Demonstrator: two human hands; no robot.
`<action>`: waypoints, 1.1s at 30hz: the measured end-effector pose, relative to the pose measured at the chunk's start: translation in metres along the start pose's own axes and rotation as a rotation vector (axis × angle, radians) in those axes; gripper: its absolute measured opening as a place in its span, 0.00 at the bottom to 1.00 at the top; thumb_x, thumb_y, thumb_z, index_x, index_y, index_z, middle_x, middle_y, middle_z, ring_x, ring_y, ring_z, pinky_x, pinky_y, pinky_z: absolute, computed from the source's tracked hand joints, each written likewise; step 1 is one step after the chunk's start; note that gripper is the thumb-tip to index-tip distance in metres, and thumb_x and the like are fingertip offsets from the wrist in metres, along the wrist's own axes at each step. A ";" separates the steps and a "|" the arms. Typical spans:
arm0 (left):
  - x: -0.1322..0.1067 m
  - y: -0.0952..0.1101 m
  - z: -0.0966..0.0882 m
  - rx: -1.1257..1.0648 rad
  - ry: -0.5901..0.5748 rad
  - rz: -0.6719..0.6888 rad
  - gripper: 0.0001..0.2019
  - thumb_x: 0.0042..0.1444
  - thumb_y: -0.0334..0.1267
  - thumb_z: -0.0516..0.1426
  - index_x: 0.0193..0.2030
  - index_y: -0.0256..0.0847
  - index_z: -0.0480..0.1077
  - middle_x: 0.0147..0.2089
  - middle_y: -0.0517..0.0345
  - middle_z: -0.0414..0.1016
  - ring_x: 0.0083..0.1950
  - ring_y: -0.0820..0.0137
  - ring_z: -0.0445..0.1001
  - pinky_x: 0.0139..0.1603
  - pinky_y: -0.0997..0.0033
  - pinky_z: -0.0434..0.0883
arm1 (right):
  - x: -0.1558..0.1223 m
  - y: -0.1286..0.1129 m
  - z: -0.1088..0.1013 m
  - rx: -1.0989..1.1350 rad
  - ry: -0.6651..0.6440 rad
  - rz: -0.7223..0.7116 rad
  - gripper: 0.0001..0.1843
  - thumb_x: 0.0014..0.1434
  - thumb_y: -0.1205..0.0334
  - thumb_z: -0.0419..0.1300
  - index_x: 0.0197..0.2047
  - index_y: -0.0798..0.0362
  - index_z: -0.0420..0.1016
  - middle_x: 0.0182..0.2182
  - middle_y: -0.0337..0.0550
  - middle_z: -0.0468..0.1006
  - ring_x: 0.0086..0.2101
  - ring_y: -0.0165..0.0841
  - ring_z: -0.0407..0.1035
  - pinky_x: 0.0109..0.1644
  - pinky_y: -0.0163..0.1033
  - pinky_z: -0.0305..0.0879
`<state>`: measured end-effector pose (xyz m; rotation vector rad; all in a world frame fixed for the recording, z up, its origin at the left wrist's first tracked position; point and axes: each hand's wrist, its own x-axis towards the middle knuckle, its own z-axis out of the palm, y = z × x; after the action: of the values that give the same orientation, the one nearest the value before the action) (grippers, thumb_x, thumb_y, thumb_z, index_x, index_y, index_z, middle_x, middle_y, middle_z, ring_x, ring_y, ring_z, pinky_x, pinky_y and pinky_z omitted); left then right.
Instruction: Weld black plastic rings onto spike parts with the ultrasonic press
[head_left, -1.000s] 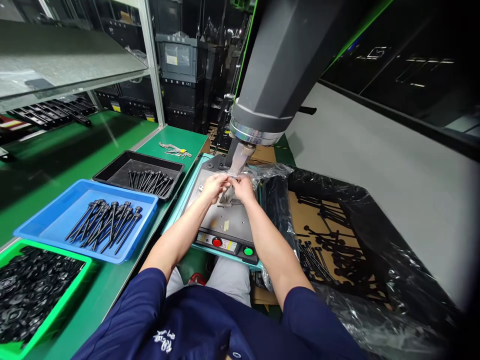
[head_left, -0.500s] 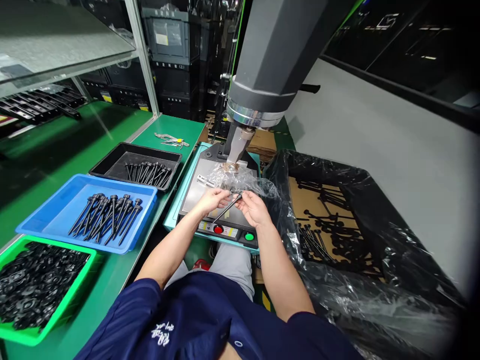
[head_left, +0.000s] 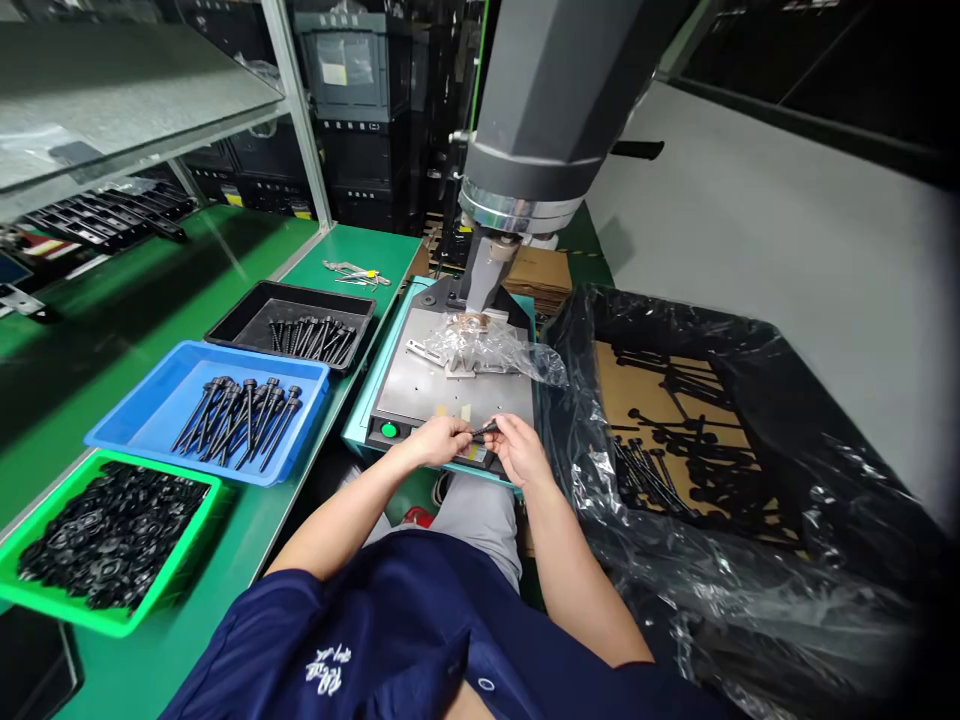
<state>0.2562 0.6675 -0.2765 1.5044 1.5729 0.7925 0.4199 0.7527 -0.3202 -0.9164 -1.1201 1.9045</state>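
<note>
Both my hands are over the front edge of a press machine's metal base plate (head_left: 405,388). My left hand (head_left: 441,440) has its fingers closed on a thin black rod (head_left: 484,431). Fingers of my right hand (head_left: 519,450) pinch the same rod at its right end, which looks thicker. Much of the rod is hidden by the fingers. Behind the hands, clear plastic film (head_left: 495,345) covers the fixture on the plate, beneath the machine's horn (head_left: 484,280). A green button (head_left: 388,430) shows to the left of my left hand.
At left on the green bench stand a blue tray (head_left: 135,405) of black headed rods, a black tray (head_left: 225,325) of similar rods and a green bin (head_left: 112,622) of small black parts. Pliers (head_left: 356,273) lie behind them. At right is a plastic-lined box (head_left: 577,440) holding rods on cardboard.
Both hands have moved back toward my body, away from the film-covered fixture, carrying the rod. The rod now lies flatter between the fingers, and the green button by my left hand is uncovered.
</note>
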 end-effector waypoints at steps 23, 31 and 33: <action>0.090 -0.048 0.004 0.476 0.254 0.078 0.11 0.59 0.34 0.56 0.45 0.41 0.78 0.40 0.48 0.73 0.45 0.60 0.71 0.48 0.65 0.67 | -0.108 0.062 -0.076 -0.341 0.227 0.103 0.32 0.46 0.42 0.68 0.49 0.53 0.72 0.35 0.46 0.78 0.28 0.37 0.74 0.29 0.41 0.70; 0.127 -0.055 0.012 0.491 0.364 0.029 0.12 0.56 0.33 0.58 0.46 0.38 0.77 0.46 0.44 0.72 0.51 0.56 0.69 0.52 0.62 0.66 | -0.149 -0.001 -0.109 -0.410 0.320 0.005 0.29 0.48 0.38 0.68 0.47 0.47 0.75 0.39 0.52 0.78 0.34 0.43 0.75 0.40 0.52 0.73; 0.118 -0.051 0.012 0.457 0.420 0.056 0.14 0.56 0.33 0.59 0.49 0.38 0.76 0.49 0.44 0.72 0.54 0.55 0.68 0.56 0.60 0.64 | -0.176 -0.016 -0.141 -0.457 0.344 0.046 0.25 0.46 0.39 0.69 0.43 0.44 0.79 0.38 0.56 0.78 0.36 0.46 0.74 0.44 0.58 0.70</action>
<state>0.2452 0.7783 -0.3412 1.7882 2.1417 0.8593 0.6267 0.6624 -0.3206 -1.4661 -1.3472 1.4665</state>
